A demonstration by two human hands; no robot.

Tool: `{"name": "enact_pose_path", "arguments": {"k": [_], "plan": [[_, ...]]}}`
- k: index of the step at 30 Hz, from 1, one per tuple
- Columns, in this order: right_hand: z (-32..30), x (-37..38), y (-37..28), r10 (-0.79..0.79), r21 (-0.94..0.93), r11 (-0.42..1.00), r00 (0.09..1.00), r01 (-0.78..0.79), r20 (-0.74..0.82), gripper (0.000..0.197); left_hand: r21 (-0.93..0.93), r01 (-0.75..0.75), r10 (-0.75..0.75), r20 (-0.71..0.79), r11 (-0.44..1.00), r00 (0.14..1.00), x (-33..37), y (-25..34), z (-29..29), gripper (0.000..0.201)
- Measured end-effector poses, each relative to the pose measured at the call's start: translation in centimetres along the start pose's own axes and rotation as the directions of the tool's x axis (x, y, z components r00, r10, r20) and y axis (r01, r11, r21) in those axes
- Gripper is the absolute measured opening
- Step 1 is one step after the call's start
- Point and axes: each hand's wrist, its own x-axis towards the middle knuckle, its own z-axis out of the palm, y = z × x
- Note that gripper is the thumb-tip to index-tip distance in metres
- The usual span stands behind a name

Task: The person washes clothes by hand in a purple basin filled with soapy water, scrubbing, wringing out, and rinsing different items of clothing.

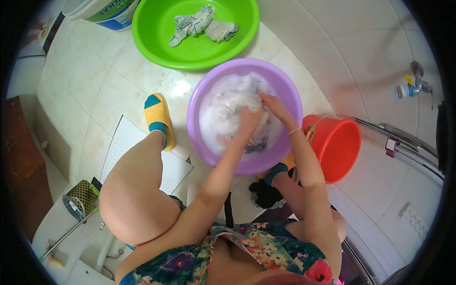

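A purple basin (195, 142) in front of me holds soapy water thick with white foam. Wet white cloth (230, 107) is bunched in the middle of the suds, and a darker grey piece of cloth (256, 146) shows nearer to me. My left hand (250, 119) presses into the white cloth with its fingers curled, their tips hidden in fabric and foam. Just right of it, my right hand (273, 102) grips the white cloth at its right side. Both hands are closed and close together.
Beyond the basin is a green tub (156, 54) with rinsed-looking cloths (194, 23) in it. A red bucket (339, 147) stands at the right, below a wall tap (420, 85). Dark cloth (266, 194) lies by my right foot. A white bucket (107, 14) and mesh bin (80, 198) are leftward.
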Motion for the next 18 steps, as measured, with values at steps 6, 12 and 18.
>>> {"name": "enact_pose_path", "arguments": {"k": [6, 12, 18], "plan": [[0.0, -2.7, -2.6, 0.114, 0.678, 0.665, 0.940, -0.313, 0.322, 0.038, 0.388, -0.248, 0.061, 0.435, 0.888, 0.899, -5.2, 2.5, 2.1, 0.041], [-0.7, -5.6, -6.4, 0.179, 0.617, 0.747, 0.969, -0.248, 0.173, 0.032, -0.586, 0.543, -0.054, 0.648, 0.602, 0.759, -2.5, -0.9, -2.1, 0.058], [2.4, -10.3, -5.9, 0.010, 0.262, 0.964, 0.993, -0.040, 0.115, 0.031, -0.837, 0.463, -0.085, 0.460, 0.291, 0.884, -0.4, 0.9, -1.7, 0.048]]}}
